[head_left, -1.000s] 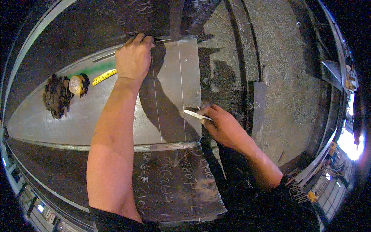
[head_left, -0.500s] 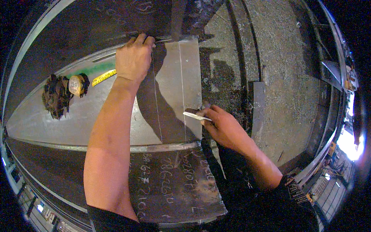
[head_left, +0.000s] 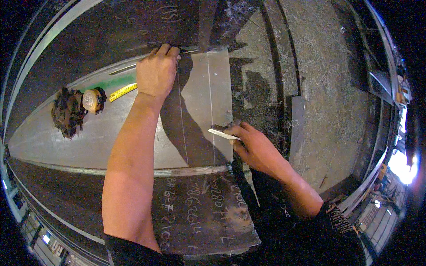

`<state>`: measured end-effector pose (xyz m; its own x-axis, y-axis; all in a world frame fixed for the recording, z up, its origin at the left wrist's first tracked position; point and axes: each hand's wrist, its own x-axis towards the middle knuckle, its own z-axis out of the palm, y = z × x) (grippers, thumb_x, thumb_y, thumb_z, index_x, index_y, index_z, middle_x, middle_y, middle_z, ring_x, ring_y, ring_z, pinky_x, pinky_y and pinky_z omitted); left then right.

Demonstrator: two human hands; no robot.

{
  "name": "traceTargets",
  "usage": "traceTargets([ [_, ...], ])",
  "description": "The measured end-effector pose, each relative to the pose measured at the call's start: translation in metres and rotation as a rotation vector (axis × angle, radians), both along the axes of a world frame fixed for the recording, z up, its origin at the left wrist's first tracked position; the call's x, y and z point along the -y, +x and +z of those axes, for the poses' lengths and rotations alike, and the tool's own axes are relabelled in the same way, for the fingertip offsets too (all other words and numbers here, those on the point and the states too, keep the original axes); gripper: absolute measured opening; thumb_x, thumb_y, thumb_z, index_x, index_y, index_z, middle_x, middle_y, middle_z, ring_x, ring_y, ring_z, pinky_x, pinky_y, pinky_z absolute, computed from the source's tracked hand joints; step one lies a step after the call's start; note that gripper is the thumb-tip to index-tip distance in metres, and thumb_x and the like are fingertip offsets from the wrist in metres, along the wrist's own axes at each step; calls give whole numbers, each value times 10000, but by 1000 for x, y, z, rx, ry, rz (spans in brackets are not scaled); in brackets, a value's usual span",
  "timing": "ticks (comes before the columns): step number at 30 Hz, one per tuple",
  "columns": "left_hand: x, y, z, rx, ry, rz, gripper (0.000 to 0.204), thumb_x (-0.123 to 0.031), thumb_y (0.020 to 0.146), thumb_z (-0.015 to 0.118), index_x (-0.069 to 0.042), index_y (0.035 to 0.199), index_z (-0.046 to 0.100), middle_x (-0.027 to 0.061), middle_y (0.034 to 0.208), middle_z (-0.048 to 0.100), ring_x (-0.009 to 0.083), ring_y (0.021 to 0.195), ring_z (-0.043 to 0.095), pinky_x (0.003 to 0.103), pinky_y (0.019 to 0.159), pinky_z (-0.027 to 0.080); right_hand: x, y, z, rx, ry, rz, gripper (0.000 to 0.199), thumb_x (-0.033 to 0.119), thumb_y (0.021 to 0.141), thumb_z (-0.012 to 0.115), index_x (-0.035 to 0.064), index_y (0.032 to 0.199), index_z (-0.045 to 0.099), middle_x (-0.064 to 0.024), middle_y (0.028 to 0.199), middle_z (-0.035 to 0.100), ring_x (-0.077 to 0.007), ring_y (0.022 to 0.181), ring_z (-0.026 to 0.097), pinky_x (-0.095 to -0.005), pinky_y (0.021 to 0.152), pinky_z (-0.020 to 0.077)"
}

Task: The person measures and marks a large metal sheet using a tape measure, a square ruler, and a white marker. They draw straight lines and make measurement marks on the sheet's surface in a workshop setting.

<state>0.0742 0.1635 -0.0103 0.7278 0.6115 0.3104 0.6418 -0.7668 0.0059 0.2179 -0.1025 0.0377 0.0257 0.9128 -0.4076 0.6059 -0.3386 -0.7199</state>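
The marking stick (head_left: 223, 134), pinched in the right hand (head_left: 255, 148), could stray if the flat-pressed left hand (head_left: 156, 73) lets the straightedge (head_left: 181, 119) slip.

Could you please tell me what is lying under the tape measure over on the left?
The tape measure rests on a dark crumpled glove or rag, which lies on the grey steel plate. Whatever the bundle covers cannot be seen.

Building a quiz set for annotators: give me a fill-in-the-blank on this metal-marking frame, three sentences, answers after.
1. The right hand holds a flat white ____ against the steel plate.
2. The left hand presses on the plate's ____ edge.
3. The tape measure lies beside a dark ____, left of the left forearm.

Missing words: marking stick (soapstone); far; glove
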Motion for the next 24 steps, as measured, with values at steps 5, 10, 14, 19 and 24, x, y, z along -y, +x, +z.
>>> traceTargets([
  [5, -2, -1, 2, -23, -42, -13, 76, -188, 857, 626, -137, 898, 665, 47, 871, 648, 244, 812, 699, 407, 623, 578, -2, 1, 2, -23, -17, -2, 360, 89, 899, 550, 116, 1258, 570, -251, 1116, 585, -483, 1010, 593, -544, 892, 511],
  [10, -1, 0, 1, -58, -41, -12, 94, -188, 860, 621, -132, 920, 666, 52, 880, 648, 247, 831, 701, 409, 631, 581, -2, 6, 2, -7, -81, 10, 360, 97, 903, 544, 119, 1261, 569, -256, 1138, 588, -483, 1031, 591, -548, 899, 508],
  [14, -2, 0, 2, -63, -42, -20, 103, -192, 855, 631, -129, 926, 668, 57, 881, 648, 250, 840, 701, 409, 634, 583, -2, 7, 3, -8, -57, -3, 362, 92, 898, 553, 123, 1258, 572, -251, 1142, 584, -476, 1040, 591, -549, 907, 505],
  [19, -1, 0, 2, -36, -47, -22, 99, -181, 844, 645, -131, 927, 667, 55, 893, 648, 255, 840, 697, 413, 633, 581, -4, 6, 5, -6, -21, -22, 359, 84, 890, 567, 122, 1247, 581, -245, 1143, 588, -475, 1049, 589, -545, 913, 504],
  [24, 1, 0, 1, -14, -55, 15, 92, -172, 841, 648, -131, 922, 663, 54, 899, 648, 259, 840, 694, 420, 646, 581, -2, 9, -3, -30, 34, 13, 380, 78, 884, 570, 119, 1261, 571, -254, 1147, 594, -483, 1041, 592, -543, 913, 504],
])
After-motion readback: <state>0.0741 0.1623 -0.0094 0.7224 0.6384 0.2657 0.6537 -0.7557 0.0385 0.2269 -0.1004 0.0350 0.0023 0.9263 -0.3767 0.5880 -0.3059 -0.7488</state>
